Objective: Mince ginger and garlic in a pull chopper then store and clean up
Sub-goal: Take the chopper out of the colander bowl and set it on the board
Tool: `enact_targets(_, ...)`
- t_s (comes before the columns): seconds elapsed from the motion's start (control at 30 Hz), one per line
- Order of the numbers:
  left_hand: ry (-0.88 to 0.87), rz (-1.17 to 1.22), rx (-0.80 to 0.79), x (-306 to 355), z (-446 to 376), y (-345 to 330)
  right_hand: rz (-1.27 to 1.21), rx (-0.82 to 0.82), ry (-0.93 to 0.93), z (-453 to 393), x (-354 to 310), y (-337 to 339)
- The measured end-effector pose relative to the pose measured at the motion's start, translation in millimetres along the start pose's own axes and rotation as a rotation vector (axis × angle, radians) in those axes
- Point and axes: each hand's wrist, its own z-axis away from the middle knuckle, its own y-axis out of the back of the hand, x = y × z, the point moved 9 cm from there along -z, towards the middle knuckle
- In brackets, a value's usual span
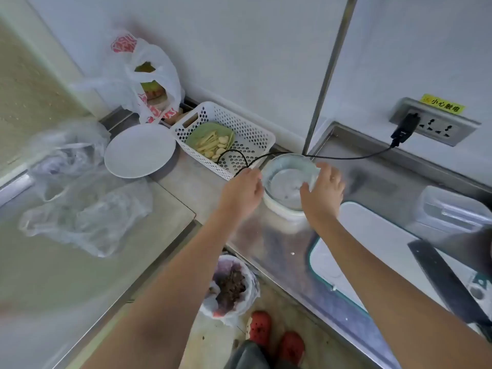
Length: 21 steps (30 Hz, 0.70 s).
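Centre frame: chopper bowl (288,187), clear with white base, on steel desk (269,241). Left hand (243,191) and right hand (323,190) grip its opposite sides, fingers curled at the rim. Ginger and garlic (213,146) on green plate in white basket (255,137), upper centre.

Light even and soft, daylight-like, fairly bright; source not visible. White wall (239,49) evenly lit, no hot spots. Shadows weak and diffuse: faint one under the white plate (139,150), soft dark patch under the arms on the steel counter (269,243). Dull sheen on that steel, no hard glare. Whole frame slightly soft. Motion blur on the right hand (323,191) and left hand (243,191). Plastic bags (80,198) at left smeared, low in detail. Strong wide-angle bending: wall seams and counter edges curve toward the borders. Knife (450,283) at right edge blurred.
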Motion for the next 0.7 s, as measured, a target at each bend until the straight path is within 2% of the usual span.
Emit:
enact_targets(0.07, 0.088, 0.071, -0.060, 7.9, -6.7, -17.6, -0.117, -0.014, -0.118, -3.5, 15.7, -1.2)
enact_targets(0.13, 0.201, 0.163, -0.069, 12.5, -12.3, -30.7, -0.107, -0.049, -0.143, -5.9, 22.3, -5.6)
enact_targets(0.27, 0.362, 0.358, 0.045, -11.4, -23.3, -37.2, -0.094, -0.062, -0.149, -10.7, 21.0, -6.6)
enact_targets(0.37, 0.304, 0.458, 0.235, -14.2, -21.9, -23.1, -0.240, 0.041, -0.150, -12.0, 25.4, 6.7)
enact_targets(0.43, 0.198, 0.442, 0.302, -6.0, -22.8, -18.2, -0.323, 0.167, -0.162, -8.2, 35.9, 30.6)
enact_targets(0.5, 0.093, 0.345, 0.235, 10.4, -30.3, -28.6, -0.330, 0.275, -0.215, 0.8, 62.4, 59.9)
enact_targets(0.63, 0.006, 0.248, -0.085, 46.4, -43.5, -79.4, -0.273, 0.408, -0.360, 37.5, 141.7, 105.6)
enact_targets(0.7, -0.039, 0.208, -0.105, 56.3, -46.7, -95.6, -0.254, 0.440, -0.445, 58.1, 182.2, 112.7)
